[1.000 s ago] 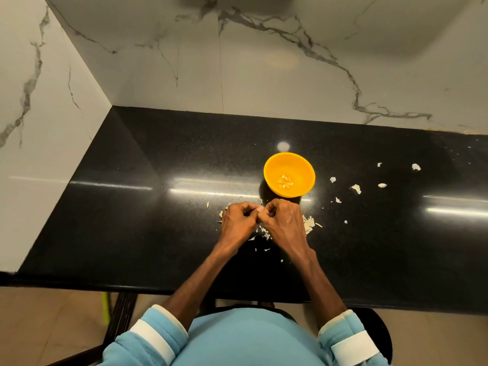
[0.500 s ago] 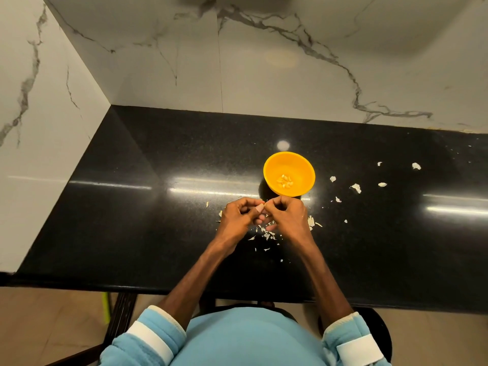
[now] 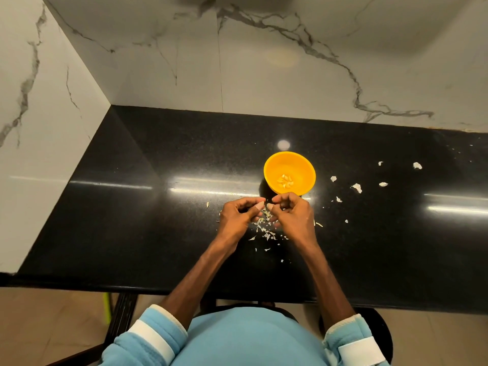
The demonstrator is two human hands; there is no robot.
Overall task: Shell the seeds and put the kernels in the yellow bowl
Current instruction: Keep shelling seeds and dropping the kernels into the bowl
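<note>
The yellow bowl (image 3: 303,165) is a round, smooth, plastic-looking dish of bright orange-yellow. It stands upright on the black surface (image 3: 158,233), a little right of the middle. A small heap of pale, pointed kernels (image 3: 285,180) lies at its bottom.

Both hands hover just on the near side of the bowl, the right hand (image 3: 293,213) almost under its rim and the left hand (image 3: 237,216) beside it. The fingertips nearly meet, with a narrow gap between them. Each hand has its fingers curled and its thumb brought against the forefinger. Whether either pinches a seed or a kernel is too small to tell.

Below and between the hands lies a litter of thin, pale shell fragments (image 3: 265,229). Larger white flakes (image 3: 356,187) are scattered well to the right of the bowl.

The surface is glossy, speckled dark stone with light streaks reflected in it. It is backed by white marble walls (image 3: 264,75) with grey veins. The person's light blue sleeves (image 3: 155,336) have white cuffs.
</note>
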